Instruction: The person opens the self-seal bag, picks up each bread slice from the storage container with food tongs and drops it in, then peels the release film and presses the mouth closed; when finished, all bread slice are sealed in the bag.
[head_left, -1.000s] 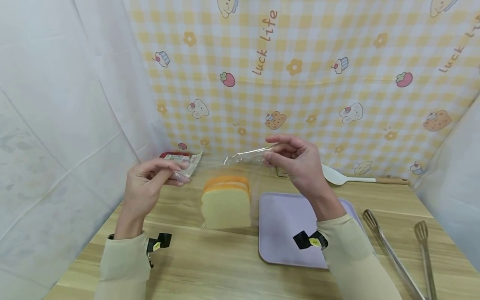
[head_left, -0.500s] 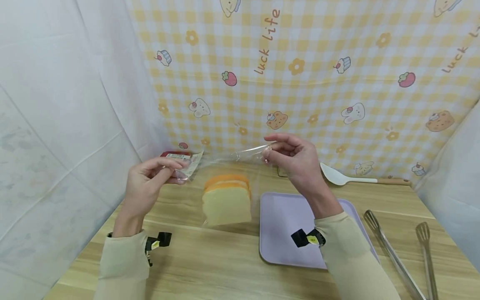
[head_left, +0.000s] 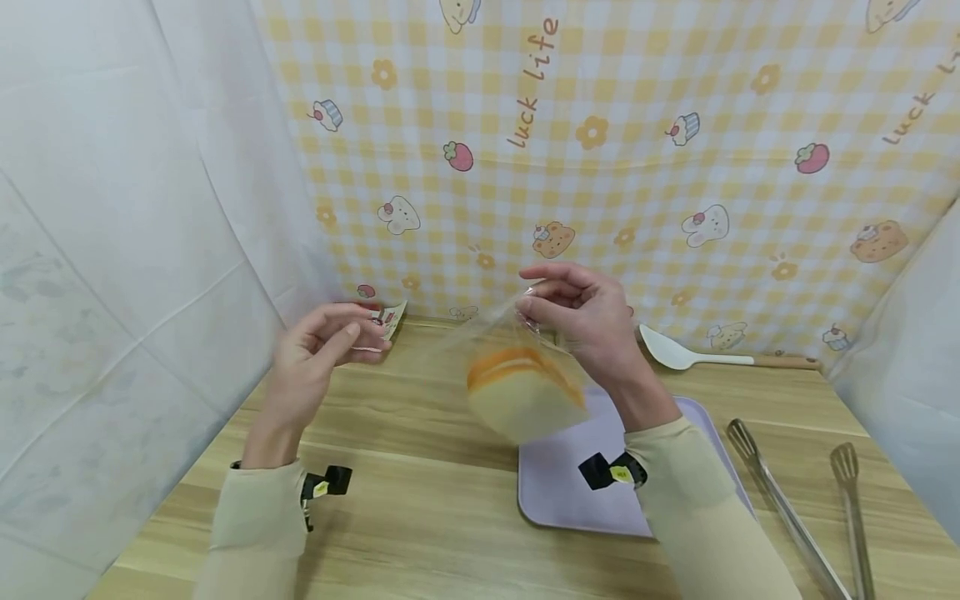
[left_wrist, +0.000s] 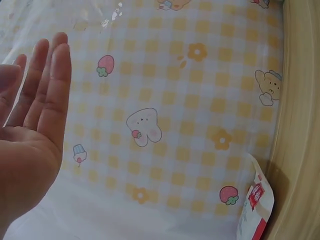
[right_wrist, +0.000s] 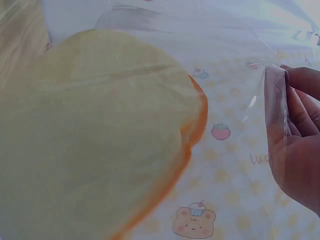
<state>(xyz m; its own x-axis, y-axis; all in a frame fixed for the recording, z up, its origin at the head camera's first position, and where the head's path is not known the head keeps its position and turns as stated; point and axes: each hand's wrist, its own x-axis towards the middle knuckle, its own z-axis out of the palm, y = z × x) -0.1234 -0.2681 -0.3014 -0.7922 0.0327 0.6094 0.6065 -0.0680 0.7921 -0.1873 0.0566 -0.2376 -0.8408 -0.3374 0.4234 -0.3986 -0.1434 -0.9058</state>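
My right hand [head_left: 588, 325] pinches a top corner of a clear plastic bag [head_left: 472, 329] between thumb and fingers. Inside the bag are sandwich bread slices [head_left: 521, 400] with orange crusts, hanging tilted and blurred over the left part of the lilac tray [head_left: 551, 487]. Close up in the right wrist view, the pale face of the bread [right_wrist: 95, 130] fills the left side, with the film running to my thumb. Nothing is held in my left hand [head_left: 318, 346]; its fingers look extended in the left wrist view, apart from the bag.
Behind my left hand lies a printed packet [head_left: 393, 321] against the patterned cloth. A white spatula [head_left: 675, 350] with a wooden handle lies at the back right. Metal tongs [head_left: 787, 508] rest spread on the wooden table [head_left: 420, 533], right of the tray.
My left hand has let go of its side of the bag and opened. The bag with the bread has swung rightward and tilted, hanging from my right hand, which has shifted slightly left.
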